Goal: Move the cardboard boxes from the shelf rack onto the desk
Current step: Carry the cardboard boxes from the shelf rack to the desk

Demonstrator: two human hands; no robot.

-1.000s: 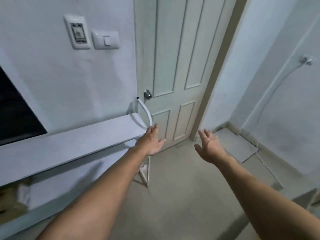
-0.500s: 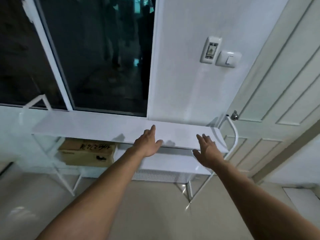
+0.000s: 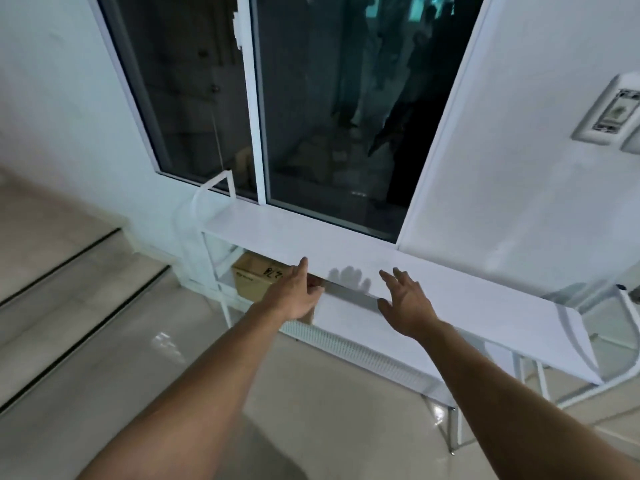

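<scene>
Hands are out front now that the view has swung from the door round to the white shelf rack (image 3: 398, 271): left hand (image 3: 294, 299) at 11 o'clock, right hand (image 3: 408, 306) at 1, fingers spread, gripping nothing. Cardboard box (image 3: 256, 277) sits on the lower shelf, just behind the left hand. Reach looks imminent; desk out of view.

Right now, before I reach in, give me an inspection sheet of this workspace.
Surface: white shelf rack under the window, top board bare.
Job's things: one cardboard box on the lower shelf, left end, partly hidden by the left hand; desk not in view.
Clutter: nothing seen.
Hands: left hand open, in front of the box; right hand open at the top board's edge; neither holds anything.
Cables: nothing seen.
Surroundings: dark window, wall panel, steps at left, tiled floor.
</scene>
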